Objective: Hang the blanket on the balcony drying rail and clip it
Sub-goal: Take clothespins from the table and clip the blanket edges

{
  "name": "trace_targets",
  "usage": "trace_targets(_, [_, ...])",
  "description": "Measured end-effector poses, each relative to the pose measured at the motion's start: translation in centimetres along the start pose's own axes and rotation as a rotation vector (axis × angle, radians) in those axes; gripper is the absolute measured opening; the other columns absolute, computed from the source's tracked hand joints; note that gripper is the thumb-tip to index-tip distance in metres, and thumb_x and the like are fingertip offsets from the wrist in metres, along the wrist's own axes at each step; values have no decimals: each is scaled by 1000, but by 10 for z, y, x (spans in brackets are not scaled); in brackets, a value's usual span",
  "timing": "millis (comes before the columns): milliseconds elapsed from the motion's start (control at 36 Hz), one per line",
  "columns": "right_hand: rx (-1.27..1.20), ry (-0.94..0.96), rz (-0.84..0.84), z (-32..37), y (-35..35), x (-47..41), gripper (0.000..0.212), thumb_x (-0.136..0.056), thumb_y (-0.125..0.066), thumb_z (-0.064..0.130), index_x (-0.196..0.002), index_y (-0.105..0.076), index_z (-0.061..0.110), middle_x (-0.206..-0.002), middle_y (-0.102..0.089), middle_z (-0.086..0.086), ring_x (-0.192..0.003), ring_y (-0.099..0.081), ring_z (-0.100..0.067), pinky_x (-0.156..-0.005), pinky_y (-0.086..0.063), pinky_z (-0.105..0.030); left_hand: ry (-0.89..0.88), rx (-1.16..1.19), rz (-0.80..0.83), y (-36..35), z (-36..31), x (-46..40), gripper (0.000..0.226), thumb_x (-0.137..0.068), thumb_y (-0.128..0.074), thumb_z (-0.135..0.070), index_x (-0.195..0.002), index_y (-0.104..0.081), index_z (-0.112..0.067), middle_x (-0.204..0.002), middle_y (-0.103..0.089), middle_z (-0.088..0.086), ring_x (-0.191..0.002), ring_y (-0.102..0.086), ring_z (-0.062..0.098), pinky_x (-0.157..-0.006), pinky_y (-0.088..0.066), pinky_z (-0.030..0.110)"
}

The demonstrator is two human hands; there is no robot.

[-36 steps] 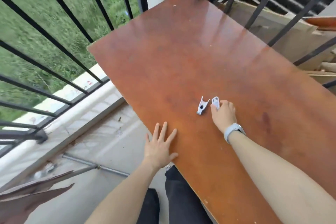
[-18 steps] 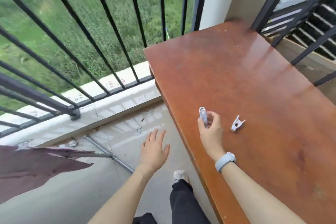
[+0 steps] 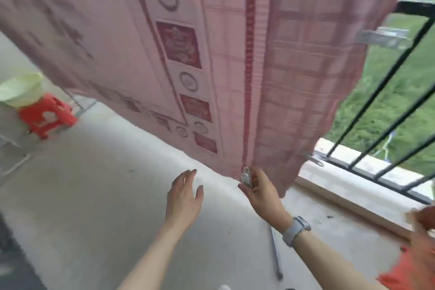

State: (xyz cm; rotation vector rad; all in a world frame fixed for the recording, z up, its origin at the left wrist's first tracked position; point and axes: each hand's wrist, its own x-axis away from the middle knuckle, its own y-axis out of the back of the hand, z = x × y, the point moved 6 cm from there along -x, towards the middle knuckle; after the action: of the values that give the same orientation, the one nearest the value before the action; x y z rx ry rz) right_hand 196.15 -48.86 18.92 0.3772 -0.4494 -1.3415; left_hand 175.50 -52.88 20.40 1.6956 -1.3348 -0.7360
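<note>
We are holding a small metal clothes clip (image 3: 246, 178) pinched in the fingers of our right hand (image 3: 263, 192), and we are keeping our left hand (image 3: 184, 195) empty just beside it, fingers loose and spread, touching nothing. The pink patterned blanket (image 3: 211, 54) is hanging right above and beyond both hands, its lower hem brushing the clip, while its top edge and the drying rail are running out of view overhead. To do this step well, we are probably needing to lift the clip up to where cloth folds over the rail, steady the fabric with the free left hand, and squeeze the clip wide enough to bite through both layers. A grey watch (image 3: 295, 231) is sitting on our right wrist, and a thin metal rod (image 3: 275, 254) is lying on the concrete floor below it. To the right of the right hand, black balcony railing (image 3: 376, 110) is standing over grass, with another clip (image 3: 381, 36) seemingly gripping the blanket's far edge. Well left of the left hand, a red stool (image 3: 44, 115) is carrying a pale green basin (image 3: 21, 89).
</note>
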Motion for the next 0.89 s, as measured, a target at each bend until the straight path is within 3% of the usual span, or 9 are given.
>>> trace_targets(83, [-23, 101, 132, 74, -81, -33, 29, -83, -60, 10, -107, -45, 18, -94, -56, 6, -74, -56, 1, -70, -44, -20, 153, 15, -100, 64, 89, -11, 48, -87, -48, -31, -130, -46, -10, -133, -50, 13, -123, -44, 33, -99, -38, 42])
trace_targets(139, [-59, 167, 215, 120, -126, -51, 31, -83, -56, 3, -96, -40, 26, -87, -53, 10, -70, -55, 4, -66, -41, -9, 271, 62, -158, 101, 140, -13, 57, -84, -42, -40, -131, -46, -8, -133, -49, 17, -124, -43, 34, -103, -36, 43])
trace_targets(250, [-57, 300, 376, 191, -208, -91, 40, -83, -57, 17, -114, -37, 34, -80, -54, 16, -73, -60, -14, -77, -50, -41, 410, 113, -343, 162, 228, -25, 74, -73, -26, -53, -123, -53, -5, -122, -54, 19, -115, -50, 37, -100, -40, 45])
trace_targets(306, [-69, 358, 416, 226, -238, -114, 45, -82, -58, 22, -121, -37, 34, -81, -55, 17, -74, -61, -15, -78, -51, -44, 449, 124, -382, 183, 261, -40, 69, -75, -33, -49, -124, -52, -3, -123, -53, 19, -116, -49, 36, -101, -39, 43])
trace_targets(500, [-133, 495, 503, 343, -350, -234, 43, -88, -58, 16, -128, -41, 19, -83, -53, 10, -62, -57, 6, -63, -44, -8, 459, 71, -467, 269, 352, -158, 50, -87, -51, -27, -132, -45, -7, -134, -45, 13, -125, -42, 29, -106, -32, 38])
trace_targets(556, [-152, 518, 497, 380, -377, -275, 41, -89, -57, 17, -127, -42, 17, -84, -55, 5, -63, -56, 5, -59, -40, -4, 453, 41, -507, 302, 376, -204, 48, -88, -55, -19, -132, -44, -7, -135, -44, 13, -126, -42, 29, -106, -30, 37])
trace_targets(667, [-168, 570, 504, 453, -429, -353, 33, -89, -56, 17, -120, -46, 17, -82, -56, 4, -62, -56, 5, -53, -38, -4, 455, 57, -569, 374, 413, -288, 48, -90, -53, -19, -135, -41, -9, -139, -41, 10, -128, -39, 25, -106, -30, 36])
trace_targets(806, [-207, 551, 548, 525, -506, -422, 28, -89, -54, 14, -114, -43, 20, -78, -57, 2, -67, -61, -11, -54, -41, -7, 442, 61, -613, 440, 461, -355, 45, -92, -50, -21, -135, -41, -14, -139, -40, 4, -128, -39, 20, -105, -29, 31])
trace_targets(889, [-196, 549, 597, 556, -563, -454, 24, -89, -52, 18, -111, -44, 23, -73, -55, 5, -66, -61, -14, -67, -50, -29, 476, 75, -619, 465, 508, -384, 42, -92, -49, -23, -133, -43, -15, -137, -41, 3, -125, -42, 19, -104, -32, 32])
